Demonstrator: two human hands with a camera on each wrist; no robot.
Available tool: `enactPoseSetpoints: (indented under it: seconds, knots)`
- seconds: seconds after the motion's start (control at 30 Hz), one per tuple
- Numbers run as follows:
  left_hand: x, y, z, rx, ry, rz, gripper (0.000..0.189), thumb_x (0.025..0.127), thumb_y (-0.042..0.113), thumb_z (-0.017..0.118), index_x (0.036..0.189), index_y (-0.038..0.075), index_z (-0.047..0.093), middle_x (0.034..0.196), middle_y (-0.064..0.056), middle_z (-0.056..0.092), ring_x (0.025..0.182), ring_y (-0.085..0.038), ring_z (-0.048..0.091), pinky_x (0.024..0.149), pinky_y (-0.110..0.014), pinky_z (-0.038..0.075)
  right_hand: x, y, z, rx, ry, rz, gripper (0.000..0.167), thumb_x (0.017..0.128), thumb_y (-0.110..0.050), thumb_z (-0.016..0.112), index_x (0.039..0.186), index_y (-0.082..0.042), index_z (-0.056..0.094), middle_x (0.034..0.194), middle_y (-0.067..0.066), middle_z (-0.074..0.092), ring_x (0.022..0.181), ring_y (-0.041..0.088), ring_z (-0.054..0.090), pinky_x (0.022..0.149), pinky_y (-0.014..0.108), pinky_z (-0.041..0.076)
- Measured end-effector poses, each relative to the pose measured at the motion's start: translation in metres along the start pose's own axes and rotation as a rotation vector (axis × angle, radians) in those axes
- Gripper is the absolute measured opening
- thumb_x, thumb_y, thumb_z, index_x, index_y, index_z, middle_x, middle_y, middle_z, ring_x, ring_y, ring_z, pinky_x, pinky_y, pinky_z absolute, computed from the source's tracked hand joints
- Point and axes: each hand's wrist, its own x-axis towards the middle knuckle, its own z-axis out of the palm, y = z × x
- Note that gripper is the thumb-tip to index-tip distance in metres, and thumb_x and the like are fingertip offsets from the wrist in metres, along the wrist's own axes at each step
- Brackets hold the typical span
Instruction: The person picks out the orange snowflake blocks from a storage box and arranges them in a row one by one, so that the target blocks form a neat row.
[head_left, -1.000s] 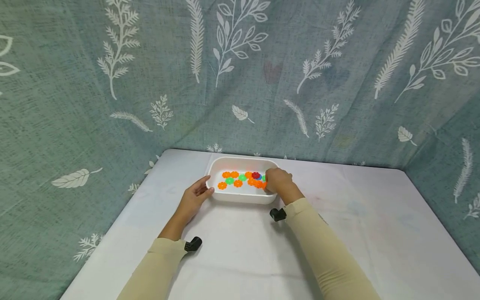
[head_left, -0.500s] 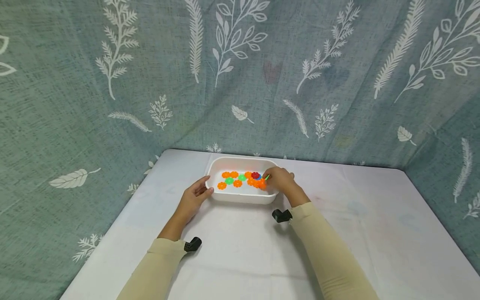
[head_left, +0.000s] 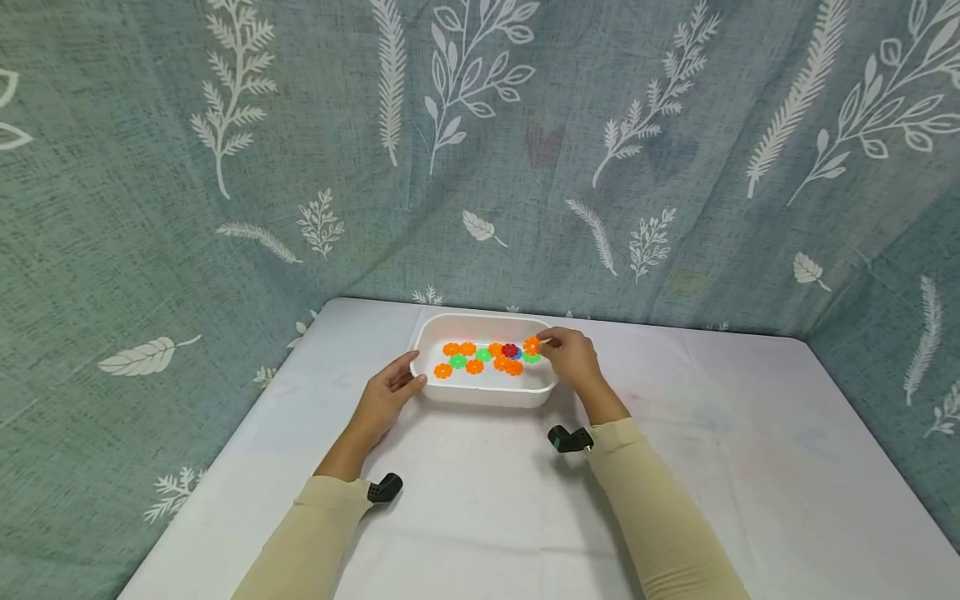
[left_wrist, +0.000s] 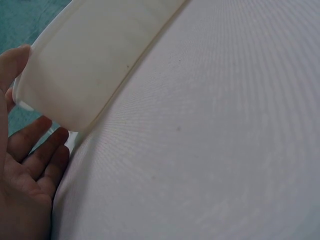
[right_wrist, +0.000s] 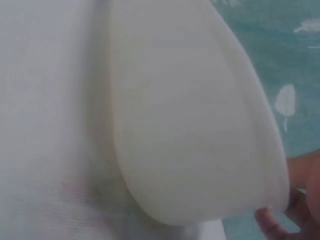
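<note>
A white plastic basin (head_left: 480,397) stands on the table with several flower-shaped discs lying inside. Most are orange, like the disc (head_left: 443,371) at the left; others are green, one is red (head_left: 510,351), and a blue one beneath it is partly covered. My left hand (head_left: 384,395) grips the basin's left end, thumb and fingertips at its rim. Over the right end, my right hand (head_left: 573,358) pinches an orange flower disc (head_left: 532,345) between thumb and fingers. A green disc (head_left: 532,358) lies just below it. The wrist views show only the basin's outer wall (right_wrist: 185,120), not the discs.
A white cloth (head_left: 465,517) covers the table. Behind it hangs a green-blue curtain (head_left: 480,267) with white leaf prints. Black wrist cameras, such as the right one (head_left: 567,439), sit under both sleeves.
My right hand has risen from the basin's right end and drawn back to the right, now with an orange disc showing in its fingertips. The left hand stays at the basin's left end.
</note>
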Motion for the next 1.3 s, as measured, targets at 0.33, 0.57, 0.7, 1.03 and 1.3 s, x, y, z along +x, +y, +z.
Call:
enactPoseSetpoints:
  seconds: [0.33,0.57,0.7,1.03,1.3]
  knots:
    - [-0.001,0.002,0.001,0.002,0.003,-0.008,0.057,0.091,0.029,0.071,0.144,0.023,0.05,0.146,-0.01,0.047,0.13,-0.028,0.047,0.106,-0.043,0.04,0.005,0.011,-0.011,0.2,0.003,0.073,0.023,0.096,-0.012,0.062,0.117,-0.01,0.07,0.103,0.01,0.067,0.093,0.025,0.06,0.076,0.035,0.051]
    - [-0.002,0.002,0.001,-0.001,-0.001,-0.009,0.057,0.091,0.029,0.07,0.144,0.023,0.049,0.146,-0.01,0.047,0.131,-0.028,0.047,0.106,-0.042,0.04,0.007,0.021,-0.018,0.288,-0.01,0.102,0.026,0.097,-0.012,0.061,0.121,-0.009,0.068,0.108,0.012,0.065,0.1,0.027,0.058,0.084,0.037,0.049]
    - [-0.002,0.003,0.001,-0.004,-0.006,-0.001,0.057,0.092,0.028,0.07,0.144,0.023,0.049,0.144,-0.01,0.049,0.129,-0.027,0.048,0.105,-0.042,0.041,0.005,0.024,-0.023,0.32,-0.012,0.105,0.026,0.097,-0.011,0.06,0.122,-0.008,0.067,0.109,0.013,0.064,0.101,0.028,0.058,0.087,0.039,0.048]
    - [0.0,0.001,0.0,-0.015,-0.013,0.005,0.058,0.092,0.03,0.07,0.145,0.022,0.048,0.148,-0.009,0.044,0.132,-0.028,0.045,0.107,-0.042,0.039,0.001,0.04,-0.037,0.345,0.011,0.111,0.027,0.097,-0.011,0.06,0.122,-0.004,0.066,0.108,0.015,0.064,0.102,0.029,0.057,0.086,0.04,0.047]
    - [0.001,0.0,0.001,-0.024,-0.017,0.0,0.056,0.094,0.027,0.067,0.146,0.024,0.046,0.15,-0.01,0.041,0.134,-0.028,0.042,0.108,-0.043,0.036,-0.001,0.055,-0.042,0.371,0.002,0.156,0.029,0.096,-0.013,0.061,0.124,-0.003,0.065,0.114,0.016,0.062,0.106,0.03,0.055,0.091,0.043,0.046]
